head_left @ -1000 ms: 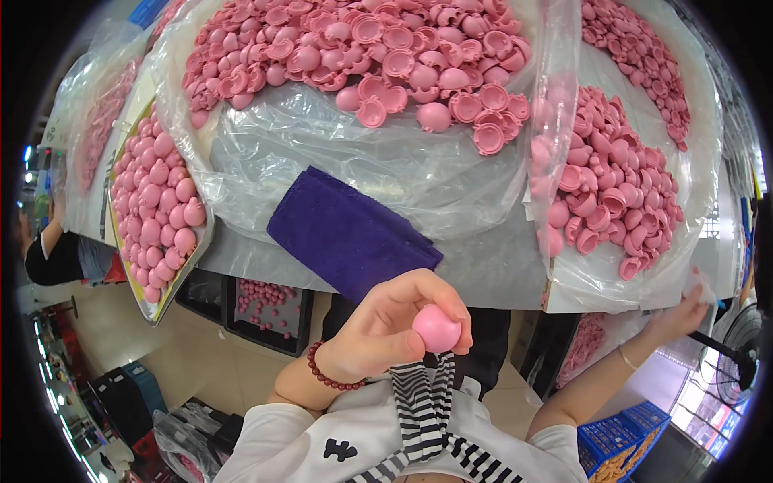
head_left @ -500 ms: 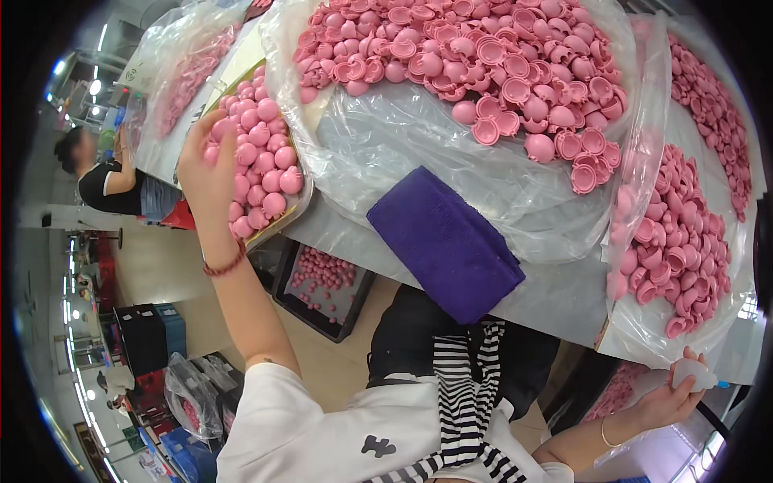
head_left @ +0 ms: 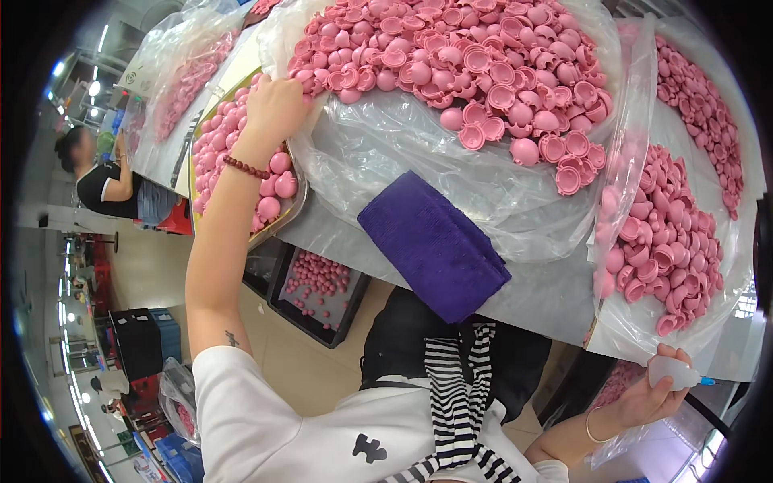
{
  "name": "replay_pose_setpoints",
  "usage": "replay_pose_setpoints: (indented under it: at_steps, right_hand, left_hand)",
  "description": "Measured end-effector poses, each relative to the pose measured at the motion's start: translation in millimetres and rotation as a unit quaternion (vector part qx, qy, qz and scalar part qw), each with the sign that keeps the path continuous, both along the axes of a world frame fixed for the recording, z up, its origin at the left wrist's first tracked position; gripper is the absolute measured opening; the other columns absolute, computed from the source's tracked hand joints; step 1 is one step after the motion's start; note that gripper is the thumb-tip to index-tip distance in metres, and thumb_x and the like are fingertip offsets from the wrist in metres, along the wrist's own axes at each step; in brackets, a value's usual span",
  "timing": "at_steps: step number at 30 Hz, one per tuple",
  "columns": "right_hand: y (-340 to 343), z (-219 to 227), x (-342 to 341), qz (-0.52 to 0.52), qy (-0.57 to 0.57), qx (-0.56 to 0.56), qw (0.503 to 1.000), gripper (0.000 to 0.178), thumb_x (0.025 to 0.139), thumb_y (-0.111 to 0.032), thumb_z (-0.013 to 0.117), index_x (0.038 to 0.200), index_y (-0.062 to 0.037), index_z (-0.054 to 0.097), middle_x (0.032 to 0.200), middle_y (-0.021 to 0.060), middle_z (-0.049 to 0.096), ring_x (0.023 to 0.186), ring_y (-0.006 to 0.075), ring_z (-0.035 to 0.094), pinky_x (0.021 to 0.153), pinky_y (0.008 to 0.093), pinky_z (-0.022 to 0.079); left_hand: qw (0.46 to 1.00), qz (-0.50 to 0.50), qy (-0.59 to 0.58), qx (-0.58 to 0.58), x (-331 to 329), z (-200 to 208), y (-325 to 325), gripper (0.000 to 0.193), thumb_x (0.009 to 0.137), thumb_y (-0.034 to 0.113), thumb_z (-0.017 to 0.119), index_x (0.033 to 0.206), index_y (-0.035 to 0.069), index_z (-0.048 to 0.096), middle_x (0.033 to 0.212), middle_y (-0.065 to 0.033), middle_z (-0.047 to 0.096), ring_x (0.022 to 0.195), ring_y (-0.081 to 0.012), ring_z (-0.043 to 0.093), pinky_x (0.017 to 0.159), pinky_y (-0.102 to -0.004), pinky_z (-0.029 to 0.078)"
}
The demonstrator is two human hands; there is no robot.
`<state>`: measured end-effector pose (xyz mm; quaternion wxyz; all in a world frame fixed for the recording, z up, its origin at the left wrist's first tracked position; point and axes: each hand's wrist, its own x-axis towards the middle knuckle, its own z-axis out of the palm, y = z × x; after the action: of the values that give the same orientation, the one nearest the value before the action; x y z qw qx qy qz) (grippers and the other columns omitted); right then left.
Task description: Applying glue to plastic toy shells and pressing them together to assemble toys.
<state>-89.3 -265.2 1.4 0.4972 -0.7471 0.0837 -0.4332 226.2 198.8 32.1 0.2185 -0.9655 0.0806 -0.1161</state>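
Observation:
My left hand (head_left: 276, 106) is bent over the left edge of a large heap of pink plastic half-shells (head_left: 451, 60). Its fingers are curled together, and their tips are hidden, so what they pinch cannot be made out. Below my wrist lies a yellow-rimmed tray (head_left: 299, 201) filled with round pink balls (head_left: 216, 145). At the lower right, my right hand (head_left: 648, 398) is closed around a small whitish squeeze bottle (head_left: 673, 373) with a blue tip, held beside the table edge.
A folded purple cloth (head_left: 435, 245) lies at the table's front edge. Clear plastic sheeting (head_left: 378, 153) spreads under the heap. More pink shells (head_left: 668, 241) sit on the right. Below the table stands a black crate (head_left: 342, 330) with pink balls. A person (head_left: 113, 181) sits far left.
My left hand has moved right, from over the tray of balls to the edge of the shell heap. My right hand keeps the bottle; the whole view has shifted slightly.

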Motion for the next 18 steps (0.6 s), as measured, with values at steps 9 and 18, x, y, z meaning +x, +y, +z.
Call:
replay_pose_setpoints:
  at_steps: [9, 18]
  right_hand:
    - [3, -5, -7, -0.038, -0.001, -0.008, 0.999, 0.044, 0.080, -0.029, 0.048, 0.101, 0.0088, 0.047, 0.080, 0.0185, 0.055, 0.074, 0.0233, 0.051, 0.069, 0.0318, 0.040]
    - [11, -3, 2, 0.007, -0.009, -0.001, 1.000, 0.048, 0.078, -0.033, 0.049, 0.102, 0.0084, 0.046, 0.075, 0.0165, 0.053, 0.061, 0.0197, 0.048, 0.062, 0.0298, 0.038]
  left_hand:
    - [0.978, -0.162, -0.040, -0.126, -39, 4, -31, 0.017, 0.066, 0.021, 0.064, 0.071, 0.005, 0.061, 0.074, -0.0103, 0.057, 0.077, -0.0278, 0.053, 0.072, -0.0365, 0.041]
    - [0.889, -0.111, 0.022, -0.444, -63, 20, -34, 0.026, 0.079, 0.012, 0.055, 0.102, 0.002, 0.052, 0.076, -0.0088, 0.058, 0.064, -0.0180, 0.057, 0.058, -0.0264, 0.044]
